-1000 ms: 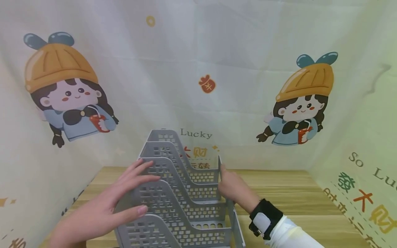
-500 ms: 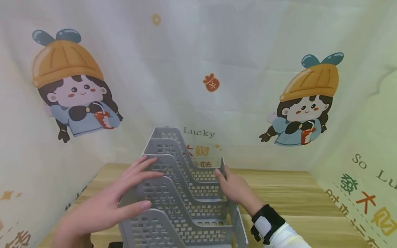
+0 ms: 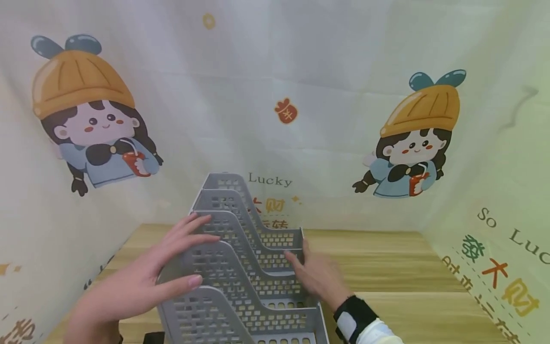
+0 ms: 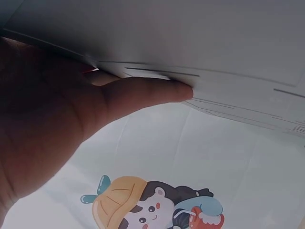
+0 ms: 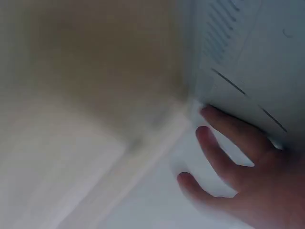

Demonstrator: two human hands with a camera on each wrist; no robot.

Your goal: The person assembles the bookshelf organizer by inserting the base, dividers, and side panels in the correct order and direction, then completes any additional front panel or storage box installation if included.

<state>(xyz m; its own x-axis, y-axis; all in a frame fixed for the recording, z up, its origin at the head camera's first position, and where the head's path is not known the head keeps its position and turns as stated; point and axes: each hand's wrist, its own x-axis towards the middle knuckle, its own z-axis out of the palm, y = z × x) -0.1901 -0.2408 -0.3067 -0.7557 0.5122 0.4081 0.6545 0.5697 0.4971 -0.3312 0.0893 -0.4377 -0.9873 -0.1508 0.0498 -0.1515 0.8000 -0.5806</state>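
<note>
The left hand (image 3: 129,286) lies flat, fingers straight, against the left wall of the grey perforated file rack (image 3: 240,267) on the wooden surface (image 3: 386,267), its tiered slots showing nothing inside, while the right hand (image 3: 315,274), grip released, touches the rack's right side.

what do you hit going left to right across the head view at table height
left hand → grey perforated file rack → right hand → black wrist strap → bare wooden table → curtain with the printed lettering
</note>
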